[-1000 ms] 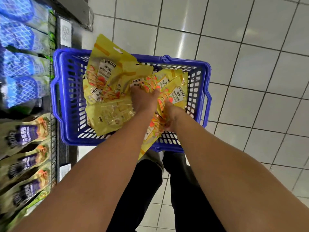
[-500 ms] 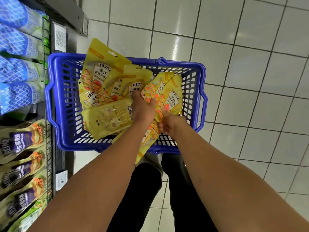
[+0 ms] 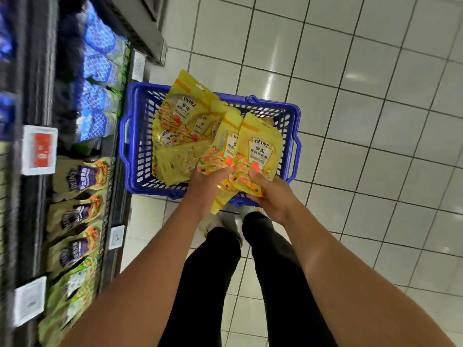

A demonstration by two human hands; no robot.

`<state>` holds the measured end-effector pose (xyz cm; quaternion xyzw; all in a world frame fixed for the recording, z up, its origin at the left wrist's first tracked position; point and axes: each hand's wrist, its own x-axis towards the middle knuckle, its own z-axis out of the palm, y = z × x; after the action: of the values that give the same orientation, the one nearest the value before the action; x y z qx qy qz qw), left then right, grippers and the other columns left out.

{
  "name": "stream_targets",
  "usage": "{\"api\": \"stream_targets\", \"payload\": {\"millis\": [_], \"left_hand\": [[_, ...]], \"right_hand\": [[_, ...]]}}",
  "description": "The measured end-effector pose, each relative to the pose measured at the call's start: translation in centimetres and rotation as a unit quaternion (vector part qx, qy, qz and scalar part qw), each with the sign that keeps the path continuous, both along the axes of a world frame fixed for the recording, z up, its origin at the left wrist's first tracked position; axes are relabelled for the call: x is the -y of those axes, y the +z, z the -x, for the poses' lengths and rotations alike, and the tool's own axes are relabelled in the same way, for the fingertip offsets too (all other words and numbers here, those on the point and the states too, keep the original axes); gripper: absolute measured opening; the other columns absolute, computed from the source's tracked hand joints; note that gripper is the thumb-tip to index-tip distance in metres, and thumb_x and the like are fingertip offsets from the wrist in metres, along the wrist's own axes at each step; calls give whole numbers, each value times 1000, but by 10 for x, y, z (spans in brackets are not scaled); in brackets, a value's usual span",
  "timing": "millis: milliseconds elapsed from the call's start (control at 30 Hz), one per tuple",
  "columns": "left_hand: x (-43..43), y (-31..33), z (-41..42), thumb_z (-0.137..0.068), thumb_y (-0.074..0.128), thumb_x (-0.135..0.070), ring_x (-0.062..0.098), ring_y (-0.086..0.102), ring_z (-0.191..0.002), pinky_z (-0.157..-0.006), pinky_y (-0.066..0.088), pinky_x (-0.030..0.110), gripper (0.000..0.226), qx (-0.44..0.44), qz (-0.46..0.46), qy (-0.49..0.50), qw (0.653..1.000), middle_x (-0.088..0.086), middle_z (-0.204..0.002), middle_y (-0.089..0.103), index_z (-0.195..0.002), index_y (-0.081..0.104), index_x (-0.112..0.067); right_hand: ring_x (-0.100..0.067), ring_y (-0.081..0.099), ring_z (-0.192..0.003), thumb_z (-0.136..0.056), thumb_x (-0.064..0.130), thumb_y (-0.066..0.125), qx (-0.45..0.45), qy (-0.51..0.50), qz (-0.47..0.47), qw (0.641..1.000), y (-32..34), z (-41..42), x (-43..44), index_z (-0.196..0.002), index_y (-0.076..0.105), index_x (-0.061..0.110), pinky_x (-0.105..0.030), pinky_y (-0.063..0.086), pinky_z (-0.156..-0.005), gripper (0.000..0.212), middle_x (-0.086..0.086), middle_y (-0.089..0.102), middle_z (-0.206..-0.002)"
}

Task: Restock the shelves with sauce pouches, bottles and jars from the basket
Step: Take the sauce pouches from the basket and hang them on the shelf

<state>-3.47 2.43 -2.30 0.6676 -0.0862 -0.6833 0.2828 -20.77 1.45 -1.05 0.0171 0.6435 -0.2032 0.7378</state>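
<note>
A person's left hand [image 3: 208, 182] and right hand [image 3: 273, 196] both grip a fanned bunch of yellow Heinz sauce pouches [image 3: 260, 151] over the near rim of a blue plastic basket [image 3: 147, 186] on white floor tiles [image 3: 375, 121]

The head camera looks steeply down, basket [image 3: 150, 187] near below, shelves [image 3: 37, 196] along the left edge.

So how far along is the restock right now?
Looks done: the shelf on the left holds purple-label pouches and blue packs. In hand: left hand and right hand grip a bunch of yellow pouches over the blue basket. Left: other yellow pouches lie in it, none visibly shelved.
</note>
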Motion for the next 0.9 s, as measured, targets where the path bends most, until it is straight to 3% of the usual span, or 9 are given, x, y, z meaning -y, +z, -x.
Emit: {"api": "stream_targets", "payload": {"millis": [100,200,267,333,467,600,667,767,900], "left_hand": [[-16,45,-11,-95,62,-1,26,61,-119,-92,55,39,47,33,33,-16,999,11,-141,56,-139,51,-11],[-26,95,-27,-100,55,-10,32,59,-124,-101,48,53,44,-48,74,75,993,19,-141,54,-143,46,-14],[-34,132,-38,-96,59,-9,32,58,-126,-101,48,49,50,-120,89,116,982,15,-142,56,-143,47,-18],[-42,169,-49,-88,67,-12,26,61,-123,-91,54,36,57,-135,117,80,981,10,-137,61,-142,48,-18],[-59,237,-55,-87,67,-7,25,61,-122,-86,55,33,61,-115,164,2,980,10,-138,60,-145,45,-14],[-81,295,-41,-92,64,-13,35,58,-126,-97,51,50,50,-68,208,44,975,14,-138,60,-140,53,-15],[-94,326,-26,-91,70,-28,35,60,-124,-96,52,53,51,-36,229,91,968,14,-137,61,-139,55,-18],[-117,372,-3,-74,85,-44,32,67,-114,-83,59,42,63,42,224,208,951,9,-127,69,-130,62,-26],[-152,422,21,-73,85,-26,27,71,-107,-77,59,32,43,83,247,319,911,7,-118,73,-114,72,-32]], "right_hand": [[-27,69,-112,-76,19,78,63,-33,57,996,52,-11,2,-132,61,15,-36,61,-81,59,-9,71,-125],[-30,67,-116,-76,16,78,78,8,102,992,104,-17,5,-136,58,13,-45,57,-92,63,-11,69,-128],[-31,66,-116,-76,13,77,77,53,126,988,139,-17,6,-136,57,12,-48,55,-96,64,-11,68,-129],[-31,68,-114,-74,9,77,75,84,147,983,174,-16,6,-134,59,10,-45,58,-92,63,-13,69,-127],[-35,69,-110,-66,9,81,69,174,194,963,241,-13,7,-125,65,6,-44,58,-89,62,-16,71,-120],[-35,70,-108,-65,8,82,85,250,244,933,302,-13,12,-121,67,6,-43,58,-89,58,-15,73,-116],[-33,71,-107,-65,7,83,101,293,271,911,331,-12,16,-121,67,8,-42,58,-88,58,-13,74,-115],[-30,73,-101,-69,6,87,140,362,301,871,374,-13,18,-118,69,9,-34,59,-79,52,-13,75,-112],[-30,75,-94,-58,24,89,173,420,327,829,426,-22,7,-99,79,19,-33,59,-73,43,-13,77,-104]]}}
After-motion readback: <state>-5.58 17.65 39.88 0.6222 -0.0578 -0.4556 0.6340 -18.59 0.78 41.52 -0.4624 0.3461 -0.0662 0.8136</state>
